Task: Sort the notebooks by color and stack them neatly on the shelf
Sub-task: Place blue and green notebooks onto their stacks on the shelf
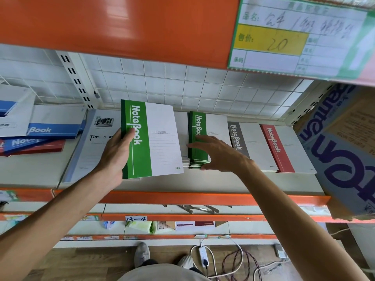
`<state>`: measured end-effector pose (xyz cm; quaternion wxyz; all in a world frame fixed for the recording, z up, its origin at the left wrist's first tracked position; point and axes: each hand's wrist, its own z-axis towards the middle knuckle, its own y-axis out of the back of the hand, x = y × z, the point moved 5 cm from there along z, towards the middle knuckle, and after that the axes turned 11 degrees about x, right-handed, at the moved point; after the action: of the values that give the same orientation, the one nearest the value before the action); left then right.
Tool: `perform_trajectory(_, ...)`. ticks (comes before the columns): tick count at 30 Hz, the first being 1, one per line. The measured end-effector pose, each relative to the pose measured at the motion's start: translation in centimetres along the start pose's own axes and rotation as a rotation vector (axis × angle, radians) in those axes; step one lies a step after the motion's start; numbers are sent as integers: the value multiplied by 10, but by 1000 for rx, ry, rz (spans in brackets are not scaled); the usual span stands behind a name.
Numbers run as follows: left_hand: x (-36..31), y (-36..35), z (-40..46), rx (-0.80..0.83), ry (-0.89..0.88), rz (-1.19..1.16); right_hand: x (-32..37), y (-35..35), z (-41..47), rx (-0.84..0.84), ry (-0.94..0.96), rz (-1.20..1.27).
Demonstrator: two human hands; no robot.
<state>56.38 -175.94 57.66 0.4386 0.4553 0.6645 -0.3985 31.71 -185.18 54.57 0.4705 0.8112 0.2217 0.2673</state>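
Green notebook (151, 138) gripped at its spine by left hand (115, 153); right hand (219, 153) flat, fingers spread, on green stack (197, 138).

You face a white wire-grid back panel (182, 86) behind orange-edged shelving (182, 196). At 12 o'clock an orange shelf front (121, 23) hangs overhead, with a handwritten price label (294, 37) at 1 o'clock. A slotted white upright (75, 78) stands at 10 o'clock. At 3 o'clock a cardboard box (345, 159) leans in. At 6 o'clock you see wood-look floor (81, 262) with a white power strip (203, 254) and tangled cables (235, 266).
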Motion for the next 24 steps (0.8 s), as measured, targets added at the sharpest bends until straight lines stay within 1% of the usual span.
perform_trajectory(3, 2, 3, 0, -10, 7, -1, 0, 2, 0, 28, -10, 12)
perform_trajectory(7, 5, 4, 0, -3, 17, 1, 4, 2, 0, 29, -5, -32)
perform_trajectory(11, 2, 2, 0, -3, 8, -8, 8, 7, -2, -43, 11, -85)
perform_trajectory(20, 1, 5, 4, -10, 9, 28, 7, 6, 3, -194, 27, -85)
perform_trajectory(24, 2, 5, 4, -7, 12, 18, 4, 5, 1, -274, 23, -123)
